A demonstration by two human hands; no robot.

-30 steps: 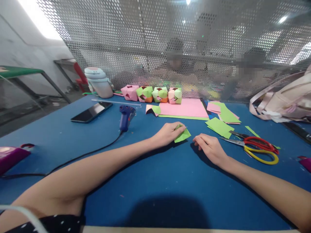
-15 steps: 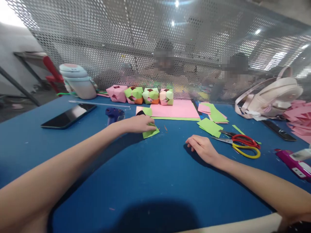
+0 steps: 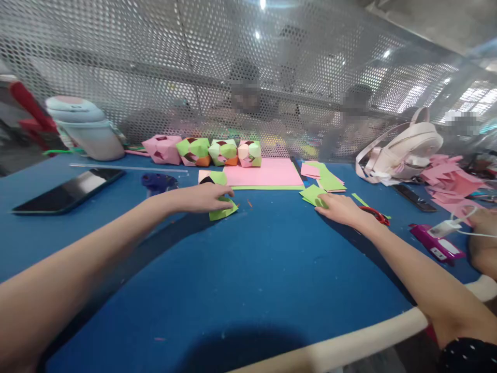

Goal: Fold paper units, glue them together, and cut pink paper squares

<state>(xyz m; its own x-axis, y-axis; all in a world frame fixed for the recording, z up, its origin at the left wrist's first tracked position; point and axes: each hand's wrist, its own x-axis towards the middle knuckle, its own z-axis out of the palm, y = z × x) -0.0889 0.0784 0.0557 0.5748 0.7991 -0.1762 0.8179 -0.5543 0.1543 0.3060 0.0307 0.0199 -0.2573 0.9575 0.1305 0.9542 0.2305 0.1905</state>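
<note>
My left hand (image 3: 207, 198) lies over a folded green paper piece (image 3: 222, 213). Its finger and thumb are apart, with green showing between them. Right beside it is a pink and green folded paper unit (image 3: 217, 177). Over on the right, my right hand (image 3: 341, 209) has its fingers closed at the near edge of a small stack of green paper squares (image 3: 311, 194); how many sheets it grips is hidden. Scissors lie partly behind that wrist, with a red handle (image 3: 376, 214) showing.
Several folded paper boxes (image 3: 194, 151) line the back, beside pink sheets (image 3: 267, 173). At left are a phone (image 3: 72, 190), a blue glue gun (image 3: 158, 182) and a bottle (image 3: 87, 129). A backpack (image 3: 407, 150), magenta device (image 3: 435, 243) and another person's hand (image 3: 483, 241) are at right.
My right hand has moved forward from the bare tabletop to the green paper stack. The view has swung right, and another person's hand now shows there. My left hand stays over its paper.
</note>
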